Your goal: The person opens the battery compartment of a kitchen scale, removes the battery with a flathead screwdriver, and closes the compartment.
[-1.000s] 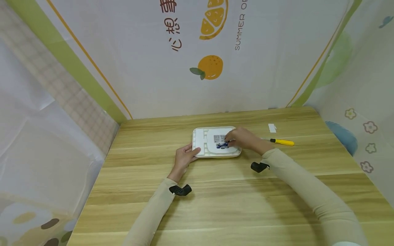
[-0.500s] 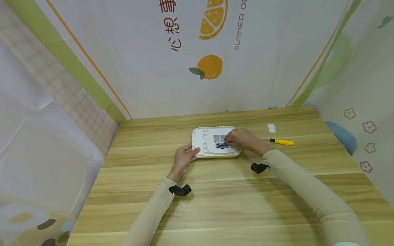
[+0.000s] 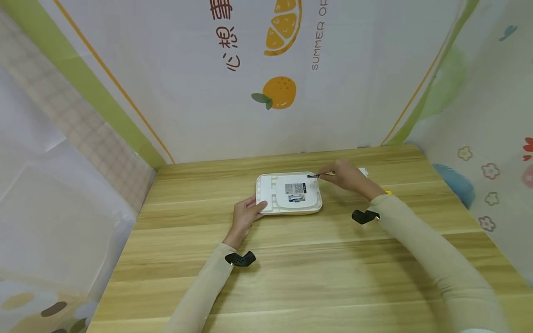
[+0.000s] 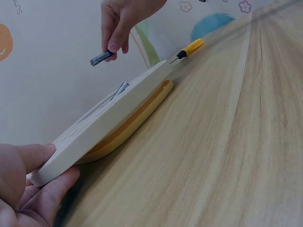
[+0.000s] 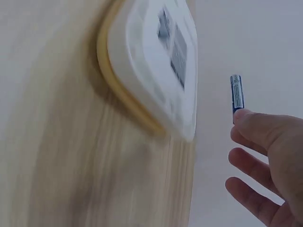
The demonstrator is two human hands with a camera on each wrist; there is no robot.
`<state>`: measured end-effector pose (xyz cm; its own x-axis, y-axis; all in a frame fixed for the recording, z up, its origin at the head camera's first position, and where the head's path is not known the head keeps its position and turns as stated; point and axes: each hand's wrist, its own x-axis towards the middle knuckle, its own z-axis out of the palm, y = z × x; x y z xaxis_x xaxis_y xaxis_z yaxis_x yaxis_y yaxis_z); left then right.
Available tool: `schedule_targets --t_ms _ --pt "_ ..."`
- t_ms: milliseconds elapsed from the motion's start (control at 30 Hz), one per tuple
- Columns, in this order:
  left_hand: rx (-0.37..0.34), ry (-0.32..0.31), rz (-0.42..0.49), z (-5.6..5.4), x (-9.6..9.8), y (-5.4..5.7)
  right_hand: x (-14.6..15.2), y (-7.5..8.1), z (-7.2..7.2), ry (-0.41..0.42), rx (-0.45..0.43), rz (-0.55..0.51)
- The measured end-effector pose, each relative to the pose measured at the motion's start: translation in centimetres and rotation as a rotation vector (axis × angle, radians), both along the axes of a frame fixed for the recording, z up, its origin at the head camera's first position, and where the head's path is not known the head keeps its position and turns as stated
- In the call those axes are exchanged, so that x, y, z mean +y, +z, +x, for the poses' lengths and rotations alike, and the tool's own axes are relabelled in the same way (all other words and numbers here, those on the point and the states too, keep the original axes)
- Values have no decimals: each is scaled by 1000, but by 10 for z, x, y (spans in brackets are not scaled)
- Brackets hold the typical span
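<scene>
A white rectangular device (image 3: 269, 181) lies underside up, its yellow part (image 4: 130, 124) beneath it on the table. My left hand (image 3: 245, 213) grips its left end, thumb on top and fingers underneath. My right hand (image 3: 344, 176) pinches a blue and silver battery (image 5: 237, 92) between thumb and fingertip, raised above the device's far right corner; the other fingers are spread. Near the middle of the underside, below a grey printed label (image 3: 294, 188), is a small battery compartment (image 3: 297, 198). Another battery (image 4: 120, 90) shows there, sticking up at a tilt.
A yellow-handled screwdriver (image 4: 191, 48) lies on the wooden table (image 3: 266, 273) to the right, mostly behind the right arm in the head view. A small white cover piece (image 3: 363, 171) is behind the right hand. Printed cloth hangs at the back and sides.
My right hand has lifted a battery away from the compartment, moving up and to the right. The left hand keeps its grip on the device. The head view has shifted slightly.
</scene>
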<state>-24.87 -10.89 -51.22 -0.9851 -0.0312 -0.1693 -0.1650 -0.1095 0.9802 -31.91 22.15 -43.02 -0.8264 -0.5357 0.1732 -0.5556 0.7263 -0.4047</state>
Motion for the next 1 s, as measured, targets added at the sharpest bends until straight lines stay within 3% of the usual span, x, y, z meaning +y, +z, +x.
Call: schedule_targets --t_ms 233,500,800,1000 --pt "1 -1 17 0 -3 2 29 -8 -17 -79 -1 30" --pt "-7 1 15 -1 -3 1 45 -27 -28 -17 92 75" --pt "-12 9 3 0 -1 1 46 -39 -29 -51 -6 102" --pt "-13 8 4 0 -1 0 46 -44 -29 4 42 104"
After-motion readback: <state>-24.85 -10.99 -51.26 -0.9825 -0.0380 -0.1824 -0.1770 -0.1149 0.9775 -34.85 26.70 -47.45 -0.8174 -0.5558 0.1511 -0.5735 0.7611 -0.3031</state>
